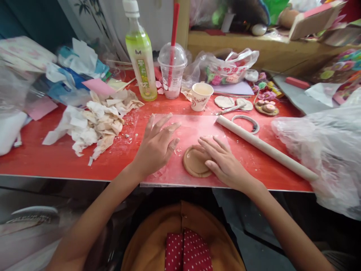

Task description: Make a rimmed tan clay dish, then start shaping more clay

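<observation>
A round, flat disc of brown clay point(194, 162) with a raised rim lies on a clear plastic sheet point(169, 177) at the front of the red table. My right hand point(221, 158) rests over the disc's right side, fingers stretched out and covering part of its rim. To the left of the disc, my left hand point(158, 145) hovers over the sheet with its fingers spread and nothing in them. Small light crumbs dot the sheet between the hands.
Crumpled tissues point(98, 116) lie at left. Behind stand a green drink bottle point(142, 60), a plastic cup with red straw point(171, 71) and a paper cup point(201, 97). A long roller point(265, 147), a tape ring point(255, 126) and a plastic bag point(332, 150) occupy the right.
</observation>
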Demonstrator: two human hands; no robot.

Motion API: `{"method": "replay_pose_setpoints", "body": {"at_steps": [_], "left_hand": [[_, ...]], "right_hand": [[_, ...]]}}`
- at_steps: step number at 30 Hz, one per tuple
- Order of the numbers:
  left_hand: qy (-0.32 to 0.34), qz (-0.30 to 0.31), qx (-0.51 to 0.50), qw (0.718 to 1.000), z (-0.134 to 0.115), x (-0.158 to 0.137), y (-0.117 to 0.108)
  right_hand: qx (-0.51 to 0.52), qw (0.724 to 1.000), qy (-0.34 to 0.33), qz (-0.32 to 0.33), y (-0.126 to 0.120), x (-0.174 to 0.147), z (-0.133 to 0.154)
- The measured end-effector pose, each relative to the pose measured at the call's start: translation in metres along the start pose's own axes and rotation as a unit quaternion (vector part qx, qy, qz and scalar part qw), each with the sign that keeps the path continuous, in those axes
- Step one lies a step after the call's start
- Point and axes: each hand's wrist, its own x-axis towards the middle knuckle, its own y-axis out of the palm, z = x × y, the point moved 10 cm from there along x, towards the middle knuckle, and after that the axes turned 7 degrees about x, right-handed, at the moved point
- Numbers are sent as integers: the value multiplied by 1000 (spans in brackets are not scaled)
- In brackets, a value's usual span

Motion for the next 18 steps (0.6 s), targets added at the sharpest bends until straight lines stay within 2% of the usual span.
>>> {"method": "replay_pose_setpoints", "body": {"at_steps": [2,5,11,18], "left_hand": [[2,0,-2,1000,0,0,0],[5,-2,8,1000,-1,0,1],[17,-12,24,999,-3,-1,0],[13,-14,29,999,-2,0,-1]], "right_hand": [[-12,1000,7,8,2,0,-1],[-30,998,-35,39,10,0,8],[-54,997,-49,25,10,1,12],[-122,991,-25,-51,-4,-3,9]]}}
